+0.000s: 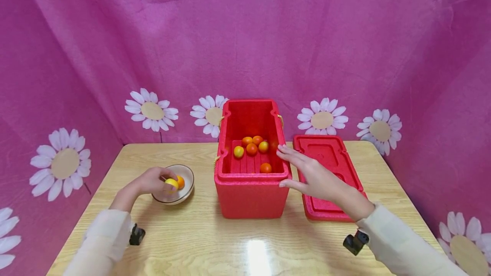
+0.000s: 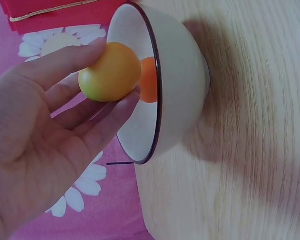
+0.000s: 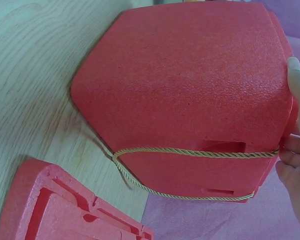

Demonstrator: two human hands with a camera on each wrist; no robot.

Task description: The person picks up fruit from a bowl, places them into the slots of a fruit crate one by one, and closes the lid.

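Note:
At the left, my left hand (image 1: pixel 150 180) pinches a yellow tomato (image 2: pixel 111 72) between thumb and fingertips, at the mouth of a white bowl (image 1: pixel 177 202) with a dark rim. An orange tomato (image 2: pixel 149 80) lies inside that bowl, partly hidden by the rim in the left wrist view. In the middle stands a red foam box (image 1: pixel 251 199) without its lid, holding several orange and yellow tomatoes (image 1: pixel 251 149) on its floor. My right hand (image 1: pixel 312 176) rests on the box's right rim near the front corner, fingers extended and thumb apart, holding no tomato.
The red lid (image 1: pixel 326 156) lies on the wooden table (image 1: pixel 184 242) just right of the box. A yellow rope (image 3: pixel 190 151) runs along the box's side. Behind the table hangs a purple cloth (image 1: pixel 245 46) with white flowers.

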